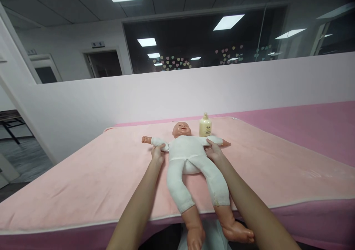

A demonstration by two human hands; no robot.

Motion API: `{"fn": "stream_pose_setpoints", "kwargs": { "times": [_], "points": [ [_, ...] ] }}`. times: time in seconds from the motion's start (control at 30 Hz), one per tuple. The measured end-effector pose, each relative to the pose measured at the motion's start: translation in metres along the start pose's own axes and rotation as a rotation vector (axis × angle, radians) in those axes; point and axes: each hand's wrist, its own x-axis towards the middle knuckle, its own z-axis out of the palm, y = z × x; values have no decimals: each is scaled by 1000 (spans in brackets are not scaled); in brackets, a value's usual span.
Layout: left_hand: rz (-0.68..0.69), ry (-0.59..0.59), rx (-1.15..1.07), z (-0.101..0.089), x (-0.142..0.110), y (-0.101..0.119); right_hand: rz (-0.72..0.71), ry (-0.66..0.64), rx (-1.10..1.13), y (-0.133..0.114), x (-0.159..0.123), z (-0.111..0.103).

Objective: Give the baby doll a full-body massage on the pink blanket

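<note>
A baby doll [188,148] with a white cloth body lies on its back, its head at the far side and its feet hanging over the near edge. Both of its arms are spread out sideways. My left hand [158,154] is closed around the doll's upper arm on the left of the picture. On the other side, my right hand [213,151] grips the opposite upper arm, thumb on top. The fingers under both arms are partly hidden. Just behind the right-hand arm stands a pale yellow pump bottle [205,127].
A pink towel [97,176] covers much of the padded pink surface [318,128]. Beyond it rises a low white wall [166,94] with a dark window above, dotted with heart stickers. At far left, a dark table [12,122] stands on the floor.
</note>
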Motion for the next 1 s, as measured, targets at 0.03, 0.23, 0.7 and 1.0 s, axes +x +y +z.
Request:
{"fn": "stream_pose_setpoints", "kwargs": {
  "times": [0.03, 0.23, 0.7, 1.0],
  "points": [
    [0, 4, -3, 0, 0, 0, 0, 1, -1, 0, 1, -1],
    [-22, 11, 0, 0, -1, 1, -8, -3, 11, 1, 5, -2],
    [12, -4, -11, -2, 3, -2, 18, -12, 5, -1, 8, -4],
    [6, -9, -14, -1, 1, 0, -3, -22, 2, 0, 7, -3]
  ]
}}
